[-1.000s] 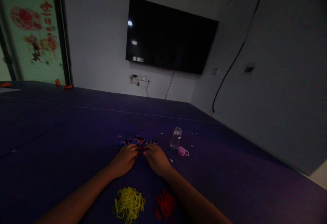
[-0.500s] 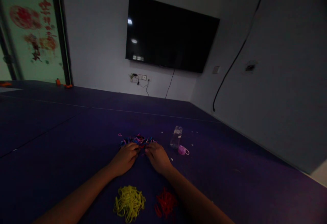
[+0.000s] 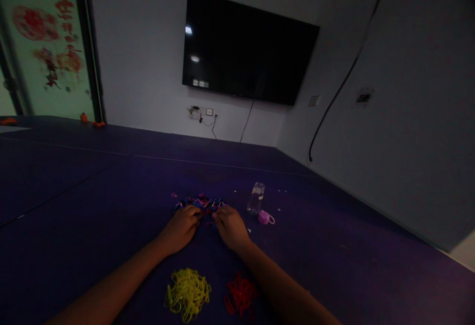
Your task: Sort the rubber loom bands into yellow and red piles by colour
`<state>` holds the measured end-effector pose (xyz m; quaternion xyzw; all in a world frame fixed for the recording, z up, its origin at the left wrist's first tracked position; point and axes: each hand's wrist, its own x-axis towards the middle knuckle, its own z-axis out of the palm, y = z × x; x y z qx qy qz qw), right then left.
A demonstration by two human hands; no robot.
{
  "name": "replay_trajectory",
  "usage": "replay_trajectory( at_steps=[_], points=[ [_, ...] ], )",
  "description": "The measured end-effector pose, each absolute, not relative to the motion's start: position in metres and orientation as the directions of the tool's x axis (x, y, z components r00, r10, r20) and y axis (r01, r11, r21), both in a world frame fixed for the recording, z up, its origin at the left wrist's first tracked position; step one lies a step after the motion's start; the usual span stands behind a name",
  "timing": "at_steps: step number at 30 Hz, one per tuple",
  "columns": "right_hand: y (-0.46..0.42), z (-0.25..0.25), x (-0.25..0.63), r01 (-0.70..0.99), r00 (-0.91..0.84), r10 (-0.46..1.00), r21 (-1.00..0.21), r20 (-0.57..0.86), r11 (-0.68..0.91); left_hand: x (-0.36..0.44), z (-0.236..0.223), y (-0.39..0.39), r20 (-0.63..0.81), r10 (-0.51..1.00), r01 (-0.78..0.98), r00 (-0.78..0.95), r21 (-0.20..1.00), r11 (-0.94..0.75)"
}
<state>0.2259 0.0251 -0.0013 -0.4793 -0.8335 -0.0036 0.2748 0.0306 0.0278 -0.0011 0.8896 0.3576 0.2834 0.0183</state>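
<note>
A loose pile of mixed dark, blue, pink and red rubber bands [image 3: 202, 202] lies on the purple floor in front of me. My left hand [image 3: 182, 228] rests at its near left side, fingers curled down into the bands. Across a small gap, my right hand [image 3: 230, 227] touches the near right side with thumb and fingers drawn together. Whatever either hand grips is hidden or too small to make out. Closer to me, a heap of yellow rubber bands [image 3: 188, 294] lies between my forearms, and a smaller heap of red rubber bands [image 3: 241, 294] sits beside my right forearm.
Right of the pile, a clear bottle [image 3: 256, 199] stands with its purple looped cap [image 3: 264, 217] beside it. White scraps [image 3: 249, 230] dot the floor, and one pink band [image 3: 174, 195] lies apart. A television [image 3: 248, 50] hangs on the wall; a black cable [image 3: 339, 90] runs down at right.
My right hand has shifted slightly right, widening the gap between the hands over the mixed pile. The left hand stays almost in place.
</note>
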Motion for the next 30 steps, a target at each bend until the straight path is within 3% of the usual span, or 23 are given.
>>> replay_trajectory(
  at_steps=[5, 12, 17, 30],
  points=[
    [0.025, -0.002, 0.226, 0.767, -0.443, 0.751, -0.227, 0.49, 0.601, 0.03, -0.001, 0.028, 0.53, 0.624, 0.602, 0.574, 0.243, -0.76],
    [0.025, -0.006, 0.225, 0.777, -0.521, 0.746, -0.131, 0.415, 0.615, 0.031, 0.003, 0.025, 0.546, 0.606, 0.58, 0.578, 0.247, -0.776],
    [0.028, -0.008, 0.226, 0.768, -0.512, 0.74, -0.153, 0.436, 0.621, 0.031, 0.003, 0.024, 0.549, 0.609, 0.574, 0.573, 0.262, -0.776],
    [0.036, -0.014, 0.23, 0.701, -0.367, 0.695, -0.307, 0.618, 0.644, 0.027, -0.001, 0.026, 0.637, 0.662, 0.508, 0.396, 0.449, -0.735]
  ],
)
